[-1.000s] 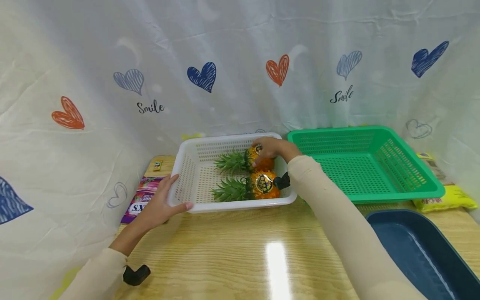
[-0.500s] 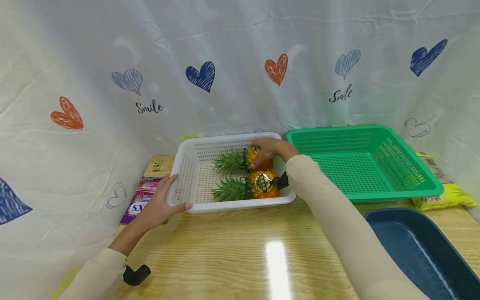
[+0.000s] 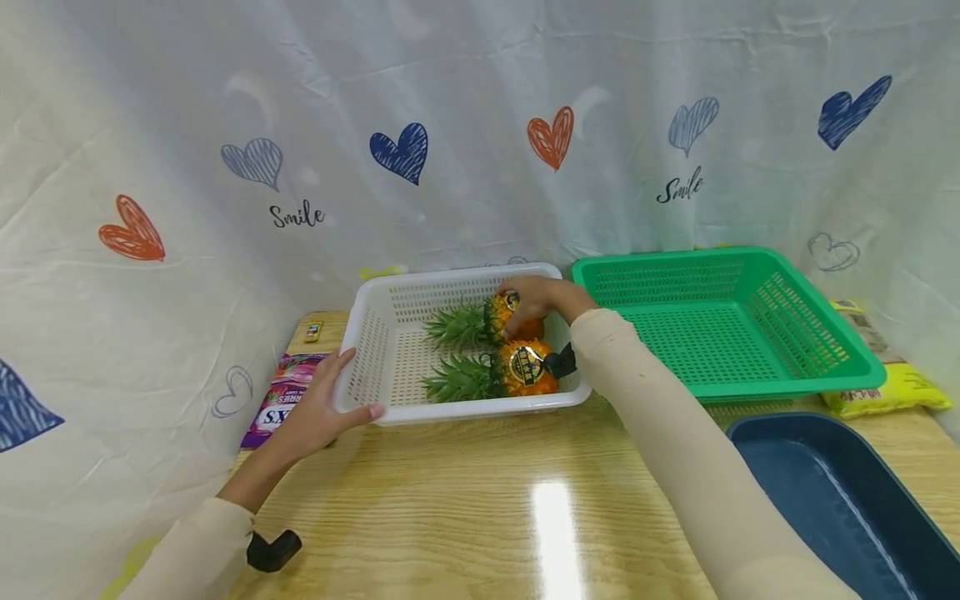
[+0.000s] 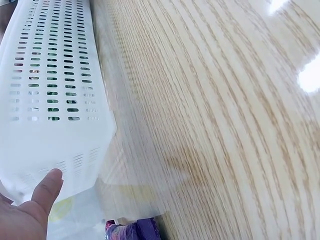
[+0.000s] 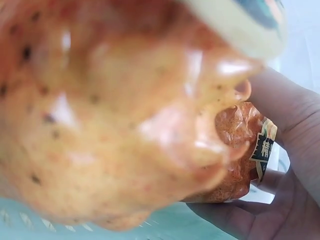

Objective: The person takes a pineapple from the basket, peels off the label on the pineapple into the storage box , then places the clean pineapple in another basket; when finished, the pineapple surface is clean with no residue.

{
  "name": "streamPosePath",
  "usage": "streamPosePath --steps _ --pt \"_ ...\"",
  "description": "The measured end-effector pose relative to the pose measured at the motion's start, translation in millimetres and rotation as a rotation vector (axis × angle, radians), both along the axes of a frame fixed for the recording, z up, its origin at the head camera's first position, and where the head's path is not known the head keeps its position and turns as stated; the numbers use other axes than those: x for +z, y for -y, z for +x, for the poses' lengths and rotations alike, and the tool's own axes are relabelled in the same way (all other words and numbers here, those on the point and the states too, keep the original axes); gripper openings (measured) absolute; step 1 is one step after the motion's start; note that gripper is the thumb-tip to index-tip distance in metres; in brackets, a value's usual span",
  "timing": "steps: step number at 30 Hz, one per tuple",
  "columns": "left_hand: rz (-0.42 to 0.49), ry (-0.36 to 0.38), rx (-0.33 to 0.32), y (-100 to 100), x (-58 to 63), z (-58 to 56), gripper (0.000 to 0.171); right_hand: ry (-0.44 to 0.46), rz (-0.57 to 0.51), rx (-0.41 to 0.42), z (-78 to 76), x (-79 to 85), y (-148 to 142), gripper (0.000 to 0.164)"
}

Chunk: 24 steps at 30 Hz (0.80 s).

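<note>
Two toy-like orange pineapples with green leafy crowns lie side by side in a white slotted basket [image 3: 465,410], crowns to the left. My right hand [image 3: 536,298] reaches over the near pineapple [image 3: 528,368] and grips the far pineapple [image 3: 517,312] by its body. In the right wrist view, a blurred pineapple [image 5: 110,125] fills the front, while my thumb and fingers hold the labelled pineapple [image 5: 237,150] behind. With fingers and thumb fairly straight, my left hand [image 3: 322,408] touches the basket's left front corner. Its thumb [image 4: 48,189] presses the outer wall in the left wrist view.
A green slotted basket [image 3: 795,387] stands right of the white one. At the lower right is a dark blue tray [image 3: 787,427]. A yellow bag [image 3: 892,392] lies by the green basket; a purple snack bag [image 3: 281,400] and small yellow packet [image 3: 313,332] are left.
The view shifts very slightly. Both hands keep their places, and the pineapples and baskets show no clear movement.
</note>
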State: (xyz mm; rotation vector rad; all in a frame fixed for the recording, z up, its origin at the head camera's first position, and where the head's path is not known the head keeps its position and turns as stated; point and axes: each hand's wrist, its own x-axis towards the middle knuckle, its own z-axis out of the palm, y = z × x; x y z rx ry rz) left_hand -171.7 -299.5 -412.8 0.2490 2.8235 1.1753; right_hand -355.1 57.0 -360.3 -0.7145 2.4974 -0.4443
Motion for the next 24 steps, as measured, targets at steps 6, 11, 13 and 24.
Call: streamPosePath --steps 6,11,13,24 --pt "0.009 -0.012 -0.007 -1.0 -1.3 -1.2 0.104 -0.001 -0.026 -0.004 -1.6 -2.0 -2.8 0.08" --pt "0.009 -0.017 -0.009 -1.5 -1.3 -1.5 0.104 0.0 -0.054 -0.008 -2.6 -2.8 -4.5 0.078" --pt "0.009 -0.019 -0.01 -1.6 -1.1 -1.6 0.104 -0.004 -0.06 -0.01 -2.7 -2.7 -5.3 0.078" --pt "0.006 -0.013 -0.001 -1.5 -0.3 0.4 0.103 -0.042 -0.073 -0.006 -3.2 0.7 -6.6 0.073"
